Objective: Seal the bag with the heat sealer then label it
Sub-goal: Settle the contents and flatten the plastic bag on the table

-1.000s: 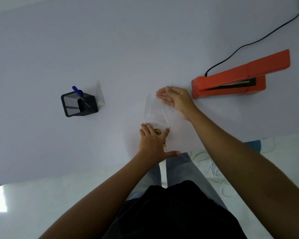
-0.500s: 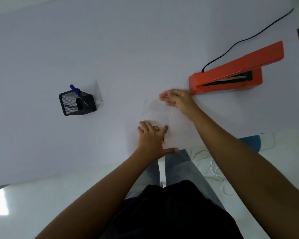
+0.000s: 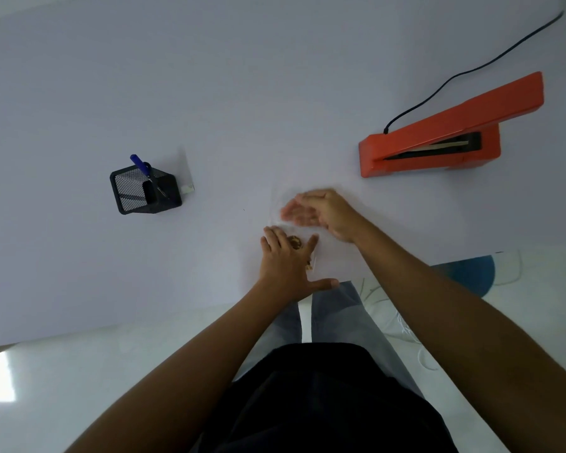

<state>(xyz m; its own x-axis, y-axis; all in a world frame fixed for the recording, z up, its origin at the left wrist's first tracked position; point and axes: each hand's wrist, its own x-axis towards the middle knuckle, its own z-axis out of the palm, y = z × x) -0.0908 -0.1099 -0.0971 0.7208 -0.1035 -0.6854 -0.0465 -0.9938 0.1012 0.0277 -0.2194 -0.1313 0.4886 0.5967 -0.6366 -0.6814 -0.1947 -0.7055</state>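
Head view. Your left hand (image 3: 286,259) lies flat with straight, spread fingers on the near end of the clear bag (image 3: 283,207), pinning the small brown contents (image 3: 295,242) that show between two fingers; it presses and does not clasp. Your right hand (image 3: 321,210) rests at about 1 o'clock from the left, fingers straight and close together, laid across the bag's far, empty part. It is blurred, so you cannot tell exactly how firmly it bears down. The bag lies on the white table (image 3: 242,93), near its front edge at the centre. The orange heat sealer (image 3: 451,132) sits well apart at 2 o'clock from the bag, its arm raised and its black cord (image 3: 471,73) running off toward 1 o'clock. A black mesh pen cup (image 3: 144,191) with a blue pen (image 3: 140,163) stands at 9 o'clock, with a small white card (image 3: 187,178) just beside it.

The step in hand appears to be flattening the bag before sealing. To do it well, keep the contents held at the near end, stroke the air toward the open mouth, and leave that mouth smooth and free of crumbs and creases.
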